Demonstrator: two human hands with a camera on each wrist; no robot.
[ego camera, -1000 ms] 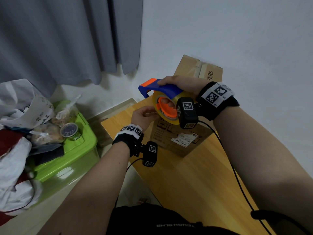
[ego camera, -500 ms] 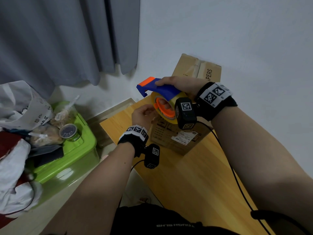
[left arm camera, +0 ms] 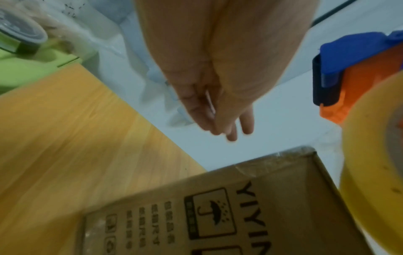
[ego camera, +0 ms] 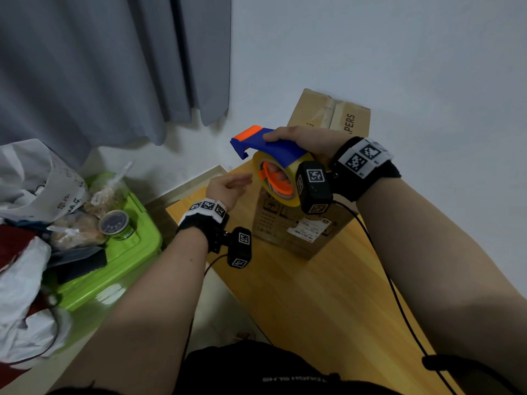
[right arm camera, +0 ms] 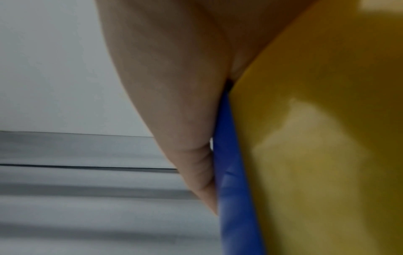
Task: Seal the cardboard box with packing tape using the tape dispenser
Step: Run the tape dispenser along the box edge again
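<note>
My right hand (ego camera: 302,139) grips the blue tape dispenser (ego camera: 273,149) from above, and the thumb lies along its blue body (right arm camera: 233,189). Its yellow tape roll (ego camera: 281,185) on an orange hub hangs just over the near left top corner of the printed cardboard box (ego camera: 296,229). The box stands upright on the wooden table (ego camera: 328,309). My left hand (ego camera: 233,185) hovers left of the roll, a small gap away. In the left wrist view its fingers (left arm camera: 218,112) are stretched out with the thumb against them; I see nothing plainly held. The box's corner (left arm camera: 240,207) lies below them.
A second cardboard box (ego camera: 328,112) leans against the white wall behind. Left of the table is a green plastic bin (ego camera: 114,266) piled with bags and a small jar (ego camera: 114,223). A grey curtain (ego camera: 114,67) hangs at the back left. A black cable (ego camera: 399,295) runs along my right arm.
My left hand has drawn back leftward from the tape roll and its fingers have straightened. The dispenser stays in my right hand above the box, barely moved.
</note>
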